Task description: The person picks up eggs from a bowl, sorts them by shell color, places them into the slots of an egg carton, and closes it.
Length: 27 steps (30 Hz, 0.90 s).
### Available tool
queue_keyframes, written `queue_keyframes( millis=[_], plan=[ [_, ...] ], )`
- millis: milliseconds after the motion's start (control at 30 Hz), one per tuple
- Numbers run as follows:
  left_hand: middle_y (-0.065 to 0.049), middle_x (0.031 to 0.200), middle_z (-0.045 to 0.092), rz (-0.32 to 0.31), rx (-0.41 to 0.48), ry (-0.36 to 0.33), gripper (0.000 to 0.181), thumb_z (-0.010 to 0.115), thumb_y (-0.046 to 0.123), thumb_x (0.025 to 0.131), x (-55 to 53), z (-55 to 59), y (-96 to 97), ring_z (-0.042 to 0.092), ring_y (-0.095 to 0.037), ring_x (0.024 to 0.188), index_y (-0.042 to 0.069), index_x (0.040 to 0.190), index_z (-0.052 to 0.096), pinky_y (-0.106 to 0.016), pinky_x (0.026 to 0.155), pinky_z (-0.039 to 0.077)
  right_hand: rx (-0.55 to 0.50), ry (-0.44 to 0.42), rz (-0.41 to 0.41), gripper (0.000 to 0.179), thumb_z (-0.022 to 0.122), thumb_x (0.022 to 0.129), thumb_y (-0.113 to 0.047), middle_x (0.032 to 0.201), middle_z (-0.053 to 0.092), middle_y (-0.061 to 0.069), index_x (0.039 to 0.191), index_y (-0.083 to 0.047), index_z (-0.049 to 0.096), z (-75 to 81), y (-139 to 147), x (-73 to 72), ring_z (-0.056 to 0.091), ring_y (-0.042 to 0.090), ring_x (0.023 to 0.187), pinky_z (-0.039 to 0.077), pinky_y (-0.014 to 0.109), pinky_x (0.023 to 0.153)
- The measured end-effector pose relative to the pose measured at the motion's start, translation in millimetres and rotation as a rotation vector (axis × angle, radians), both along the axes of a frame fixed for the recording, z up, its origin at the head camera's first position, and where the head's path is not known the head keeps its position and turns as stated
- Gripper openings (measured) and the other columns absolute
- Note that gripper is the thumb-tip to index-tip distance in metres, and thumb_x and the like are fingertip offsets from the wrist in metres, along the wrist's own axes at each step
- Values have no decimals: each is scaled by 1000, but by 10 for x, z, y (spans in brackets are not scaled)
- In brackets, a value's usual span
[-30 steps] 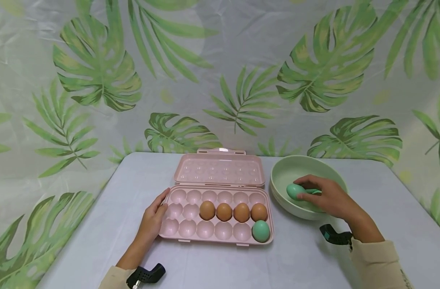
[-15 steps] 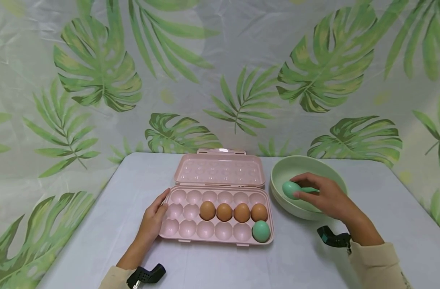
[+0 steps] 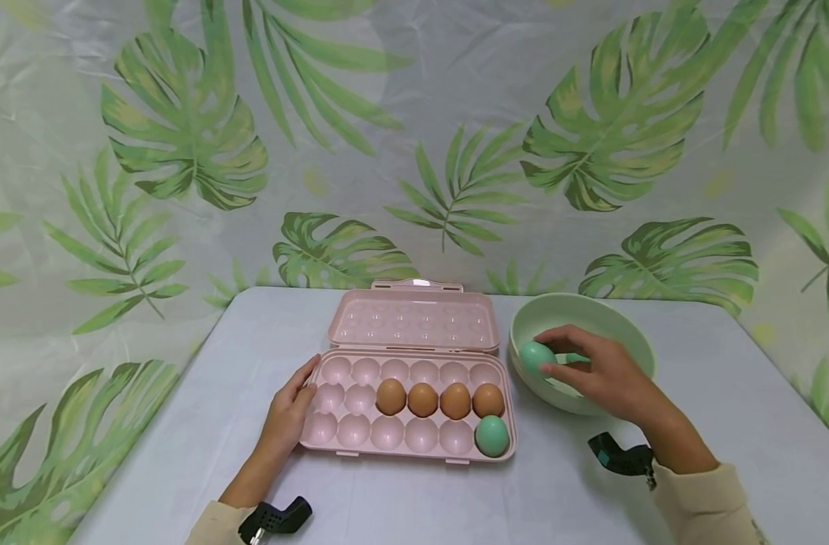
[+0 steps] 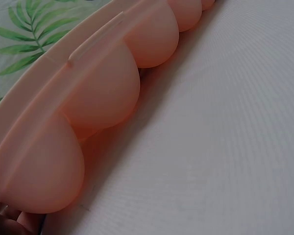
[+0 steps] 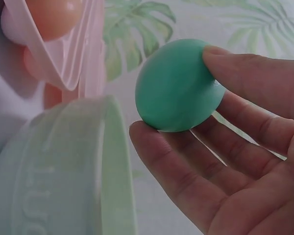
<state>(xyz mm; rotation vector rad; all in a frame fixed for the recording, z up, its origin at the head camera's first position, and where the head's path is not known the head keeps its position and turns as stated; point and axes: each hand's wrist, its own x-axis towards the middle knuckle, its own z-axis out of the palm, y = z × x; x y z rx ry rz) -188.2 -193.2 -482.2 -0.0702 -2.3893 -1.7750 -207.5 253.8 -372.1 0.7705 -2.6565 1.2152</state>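
Note:
My right hand [image 3: 605, 375] pinches a green egg [image 3: 537, 356] between thumb and fingertips, above the left side of a pale green bowl [image 3: 584, 306]. In the right wrist view the green egg [image 5: 179, 85] is raised above the bowl's rim [image 5: 115, 147]. More green shows in the gap between the fingers; I cannot tell what it is. My left hand [image 3: 290, 415] holds the left edge of a pink egg carton [image 3: 410, 452], whose lid lies folded back. Several brown eggs [image 3: 423, 400] fill the right of its middle row, and one green egg [image 3: 492, 436] sits in the front right cup.
The carton's lid [image 3: 414, 322] lies flat behind the cups, towards the back of the white table [image 3: 414, 503]. The bowl stands close to the carton's right side. A leaf-patterned cloth [image 3: 448, 151] hangs behind the table.
My right hand has moved left with the green egg, from over the bowl's middle towards its left rim. My left hand and the carton have stayed still.

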Motion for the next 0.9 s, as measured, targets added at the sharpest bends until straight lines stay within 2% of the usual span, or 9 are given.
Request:
queue_keyframes(
  millis=[233,500,733,900],
  plan=[
    [-8,151,39,6,-8,1,46,41,9,101,-3,5,0,27,-22,142,7,146,41,-2,101,22,-8,-4,23,38,71,89,-19,118,64,1,124,-12,60,12,-87,21,63,21,107,55,30,84],
    [-8,152,38,8,-2,-8,46,41,8,101,4,3,0,27,-22,143,6,147,40,-1,100,22,1,2,36,36,71,89,-19,117,65,-1,123,-12,61,-14,-151,23,63,19,105,56,33,82],
    [-8,152,38,-2,1,-4,45,41,9,101,4,-1,-1,27,-22,143,7,147,40,-2,101,22,-45,-37,90,36,69,90,-18,119,64,-1,124,-14,60,-53,-202,28,61,18,107,55,31,84],
    [-7,151,39,1,2,-2,45,41,10,101,-3,-3,-9,27,-20,143,8,146,41,-2,101,22,-57,-55,127,39,66,92,-16,126,60,1,130,-12,57,-83,-249,38,58,20,111,55,29,85]
  ],
)
